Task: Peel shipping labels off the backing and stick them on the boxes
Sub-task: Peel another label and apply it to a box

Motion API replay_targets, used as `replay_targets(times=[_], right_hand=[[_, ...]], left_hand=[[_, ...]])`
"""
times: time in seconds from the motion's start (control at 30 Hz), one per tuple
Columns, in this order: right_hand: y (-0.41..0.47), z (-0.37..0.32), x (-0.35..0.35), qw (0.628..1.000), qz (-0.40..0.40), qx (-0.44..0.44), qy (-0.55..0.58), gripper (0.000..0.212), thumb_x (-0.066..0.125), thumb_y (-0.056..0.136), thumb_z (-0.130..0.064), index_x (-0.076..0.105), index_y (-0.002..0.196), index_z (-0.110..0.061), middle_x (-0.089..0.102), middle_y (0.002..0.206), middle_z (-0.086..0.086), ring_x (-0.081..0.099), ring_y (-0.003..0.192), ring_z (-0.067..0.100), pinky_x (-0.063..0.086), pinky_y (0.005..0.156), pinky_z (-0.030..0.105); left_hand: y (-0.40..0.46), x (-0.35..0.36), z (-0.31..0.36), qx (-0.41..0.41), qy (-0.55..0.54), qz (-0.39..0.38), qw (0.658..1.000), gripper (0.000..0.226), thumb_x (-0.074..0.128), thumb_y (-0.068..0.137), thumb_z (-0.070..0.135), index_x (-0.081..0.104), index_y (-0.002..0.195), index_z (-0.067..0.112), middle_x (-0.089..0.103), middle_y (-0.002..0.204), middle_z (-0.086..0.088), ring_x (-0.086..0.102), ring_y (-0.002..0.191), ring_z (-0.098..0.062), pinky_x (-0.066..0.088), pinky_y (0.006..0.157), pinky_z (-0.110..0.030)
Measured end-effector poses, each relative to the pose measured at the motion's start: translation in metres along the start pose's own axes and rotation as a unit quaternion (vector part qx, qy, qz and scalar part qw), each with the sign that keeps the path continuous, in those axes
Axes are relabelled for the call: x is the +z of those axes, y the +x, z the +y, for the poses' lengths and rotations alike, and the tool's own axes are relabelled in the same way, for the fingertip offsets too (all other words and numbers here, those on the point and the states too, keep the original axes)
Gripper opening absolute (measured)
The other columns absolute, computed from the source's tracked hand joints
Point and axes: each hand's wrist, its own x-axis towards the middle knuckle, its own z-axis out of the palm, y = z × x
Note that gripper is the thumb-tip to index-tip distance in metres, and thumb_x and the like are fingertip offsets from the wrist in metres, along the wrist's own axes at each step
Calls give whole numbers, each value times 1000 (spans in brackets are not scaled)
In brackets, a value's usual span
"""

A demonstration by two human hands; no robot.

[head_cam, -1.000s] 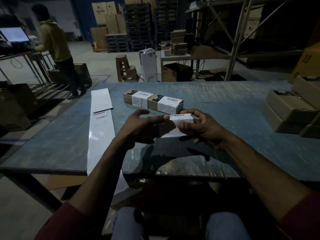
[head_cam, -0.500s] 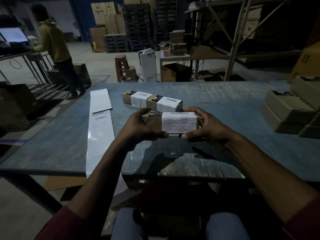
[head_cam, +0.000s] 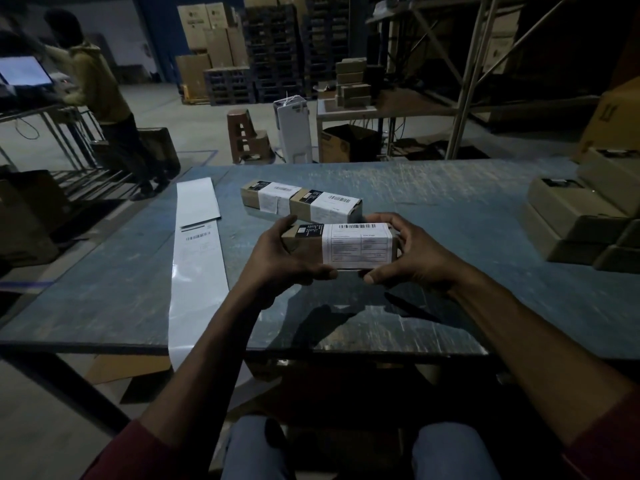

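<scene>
Brown cardboard box (head_cam: 304, 244) wrapped in a white shipping label (head_cam: 358, 244) hangs above the scuffed blue table (head_cam: 450, 209); my left hand (head_cam: 277, 261) and right hand (head_cam: 412, 254) grip its ends.

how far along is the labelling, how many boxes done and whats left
Done: two labelled boxes lie end to end on the table. In hand: a third box, gripped by the left hand and right hand, with its label already wrapped on. Left: a stack of boxes at the right with no white labels showing, and the backing strip holding at least one label.
</scene>
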Motion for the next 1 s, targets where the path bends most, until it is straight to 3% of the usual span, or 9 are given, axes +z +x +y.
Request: replay_targets(times=[0.17, 0.3, 0.43, 0.5, 0.6, 0.73, 0.83, 0.9, 1.0], right_hand=[[0, -10, 19, 997, 64, 26, 40, 83, 90, 63, -49, 57, 137, -29, 66, 130, 7, 77, 98, 24, 65, 67, 41], [1, -2, 20, 997, 71, -11, 17, 79, 97, 68, -29, 56, 135, -29, 67, 128, 4, 78, 96, 25, 64, 63, 39], [-1, 7, 8, 997, 28, -41, -53, 101, 100, 59, -6, 50, 144, -29, 61, 139, -2, 62, 128, 18, 63, 84, 31], [-2, 8, 7, 998, 16, -48, -43, 101, 101, 58, -12, 50, 144, -28, 61, 140, -3, 60, 131, 15, 61, 92, 30], [-2, 1, 16, 998, 44, -39, 15, 89, 96, 60, -28, 54, 139, -25, 66, 131, 2, 72, 108, 10, 64, 75, 31], [2, 2, 23, 996, 69, -49, 17, 80, 96, 66, -28, 55, 135, -25, 67, 125, 2, 75, 101, 15, 65, 71, 37], [0, 9, 14, 995, 28, -71, -63, 93, 98, 65, -6, 50, 143, -24, 62, 136, -1, 63, 127, 17, 62, 93, 35], [-3, 11, 8, 994, -3, -84, -67, 96, 95, 66, 2, 49, 145, -26, 58, 142, -4, 55, 136, 14, 59, 95, 29], [-8, 4, 9, 996, -2, -86, -9, 84, 93, 67, -19, 53, 140, -34, 59, 143, -5, 55, 133, 8, 57, 92, 22]], left_hand=[[-1, 12, 2, -17, -66, 50, 996, 135, 104, 40, 35, 38, 157, 21, 69, 127, -12, 76, 99, -26, 66, 66, -43], [-1, 18, -5, 9, -74, 81, 994, 128, 104, 40, 45, 45, 152, 23, 74, 118, -11, 77, 91, -24, 63, 60, -38], [-1, 8, -13, 18, -67, 5, 998, 86, 100, 49, 13, 55, 114, 46, 80, 98, 2, 78, 93, -25, 63, 68, -43], [-1, 6, -14, 27, -63, -7, 998, 86, 96, 55, -5, 54, 106, 49, 80, 91, 7, 78, 92, -23, 64, 70, -45], [-2, 10, -10, 20, -88, 11, 996, 74, 100, 51, 14, 57, 99, 51, 80, 98, 2, 78, 89, -23, 65, 69, -45], [-2, 19, -9, 17, -119, 69, 990, 99, 102, 56, 32, 53, 143, 33, 78, 109, -8, 79, 85, -23, 65, 65, -44], [-4, 15, -14, 28, -124, 37, 991, 78, 98, 63, 17, 57, 123, 46, 80, 105, -4, 79, 89, -23, 63, 64, -37], [-4, 8, -18, 17, -136, 7, 991, 84, 98, 61, 12, 58, 126, 46, 76, 116, -5, 77, 98, -26, 65, 73, -43], [-2, -2, -19, -32, -177, -18, 983, 102, 102, 56, 30, 53, 145, 37, 62, 136, -6, 71, 111, -36, 62, 84, -57]])
